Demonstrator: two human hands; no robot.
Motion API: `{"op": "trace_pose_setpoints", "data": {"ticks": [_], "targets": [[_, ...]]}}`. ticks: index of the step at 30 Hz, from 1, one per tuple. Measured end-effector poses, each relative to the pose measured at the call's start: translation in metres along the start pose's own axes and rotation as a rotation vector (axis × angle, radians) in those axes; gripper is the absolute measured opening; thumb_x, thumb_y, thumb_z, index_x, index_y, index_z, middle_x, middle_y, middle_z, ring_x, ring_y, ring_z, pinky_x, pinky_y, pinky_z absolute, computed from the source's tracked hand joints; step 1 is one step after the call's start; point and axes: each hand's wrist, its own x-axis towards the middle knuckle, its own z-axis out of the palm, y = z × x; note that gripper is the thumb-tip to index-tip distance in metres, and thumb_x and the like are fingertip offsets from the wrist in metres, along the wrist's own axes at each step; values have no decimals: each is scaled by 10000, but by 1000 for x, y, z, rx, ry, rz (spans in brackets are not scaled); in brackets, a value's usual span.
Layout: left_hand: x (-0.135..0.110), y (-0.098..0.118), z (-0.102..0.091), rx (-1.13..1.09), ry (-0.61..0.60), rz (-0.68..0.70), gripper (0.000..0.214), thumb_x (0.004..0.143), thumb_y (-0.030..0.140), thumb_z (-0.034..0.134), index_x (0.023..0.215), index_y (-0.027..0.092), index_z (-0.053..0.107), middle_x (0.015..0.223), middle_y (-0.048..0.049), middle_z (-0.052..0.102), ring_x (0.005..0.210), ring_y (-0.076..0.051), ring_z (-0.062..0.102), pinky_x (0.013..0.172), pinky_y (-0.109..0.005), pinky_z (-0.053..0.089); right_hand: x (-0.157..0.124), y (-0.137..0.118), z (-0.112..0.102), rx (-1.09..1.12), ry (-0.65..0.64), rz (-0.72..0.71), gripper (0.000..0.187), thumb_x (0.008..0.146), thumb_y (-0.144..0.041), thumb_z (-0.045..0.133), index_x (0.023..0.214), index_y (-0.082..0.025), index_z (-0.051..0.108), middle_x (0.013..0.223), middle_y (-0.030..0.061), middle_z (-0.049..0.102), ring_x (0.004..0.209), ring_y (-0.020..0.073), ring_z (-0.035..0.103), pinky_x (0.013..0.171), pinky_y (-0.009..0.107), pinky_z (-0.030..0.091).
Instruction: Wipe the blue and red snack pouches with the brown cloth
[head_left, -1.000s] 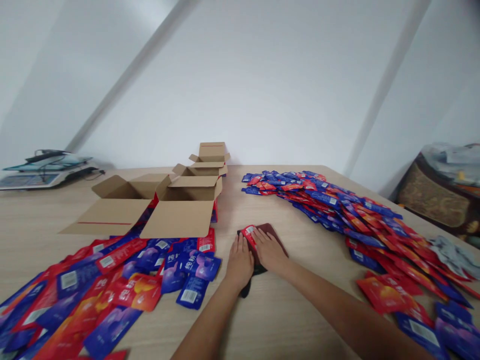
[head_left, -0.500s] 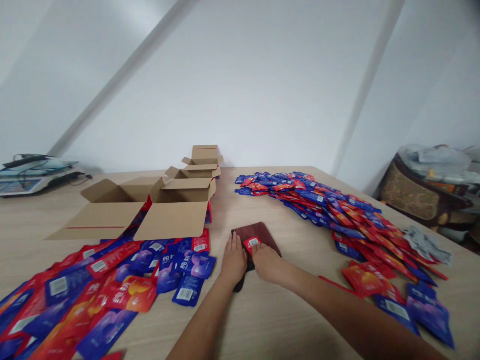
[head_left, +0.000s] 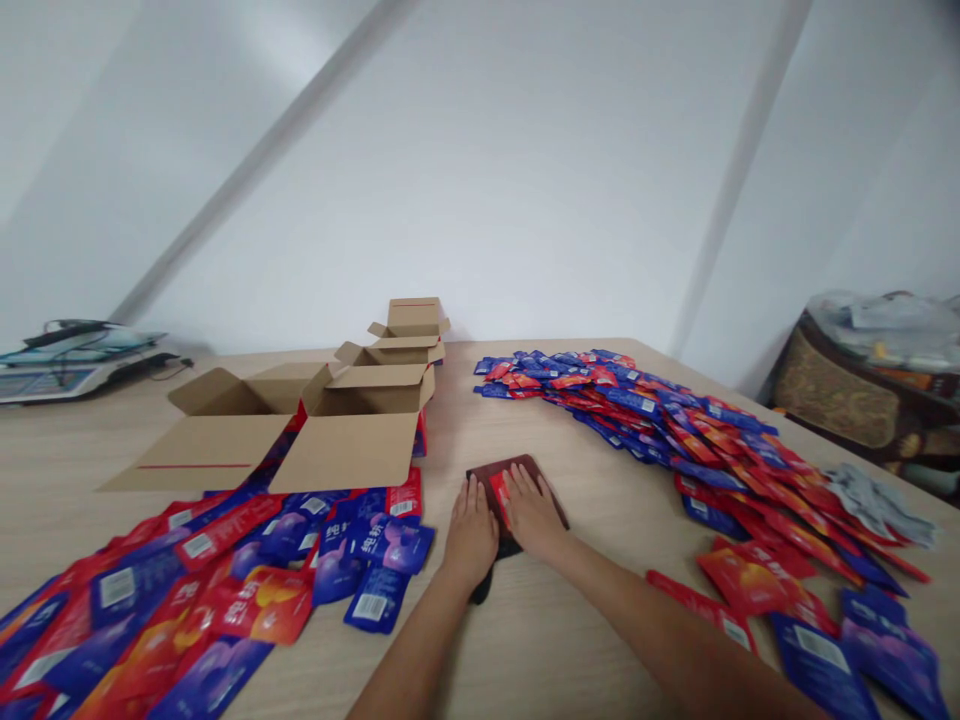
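Note:
On the table lies a dark brown flat pad with a black strip along its near side. A red packet rests on the pad, partly covered by my right hand, whose fingers lie flat over it. My left hand is flat on the pad's left edge, fingers stretched out and close together. Under and behind my left hand a black piece sticks out toward me. What lies beneath my palms is hidden.
Open cardboard boxes stand at the left. Red and blue packets spread in front of them. A long heap of packets runs along the right, beside a grey cloth. A scale sits far left.
My right hand has gone from bent fingers at the red packet's edge to lying flat across it. My left hand stays on the pad's left side. The view has shifted slightly.

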Motion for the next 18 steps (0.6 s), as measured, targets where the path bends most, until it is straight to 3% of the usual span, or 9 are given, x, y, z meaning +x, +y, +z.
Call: {"op": "trace_pose_setpoints", "data": {"ticks": [3,8,13,18], "targets": [[0,-1,1,3,4,4,515,841,163,285,1307,-43,363,1412,-240,322,1337,-288,250,1052,-450,321,5,-3,4,-112,6,-55,527,923,-301,207,1415,-124,275,1487,101,205,1375,198,111,1098,399,61],[-1,0,-4,-16,-15,-5,510,858,186,275,1314,-29,358,1418,-229,316,1340,-279,244,1060,-453,309,11,18,-9,-206,10,20,502,918,-348,297,1404,-221,308,1468,113,264,1348,266,184,1051,455,156],[-2,2,-8,-59,-39,-20,524,863,214,276,1320,-32,351,1420,-232,305,1340,-284,245,1067,-462,293,0,40,-34,-301,13,70,443,915,-337,359,1353,-277,390,1284,111,480,1164,258,421,941,394,327],[-2,3,-10,-64,-41,-22,525,847,196,288,1305,-49,367,1418,-243,302,1337,-292,252,1067,-455,288,-5,24,-66,-304,49,120,458,903,-258,375,1359,-217,369,1149,139,521,1049,262,486,817,333,408]]}}
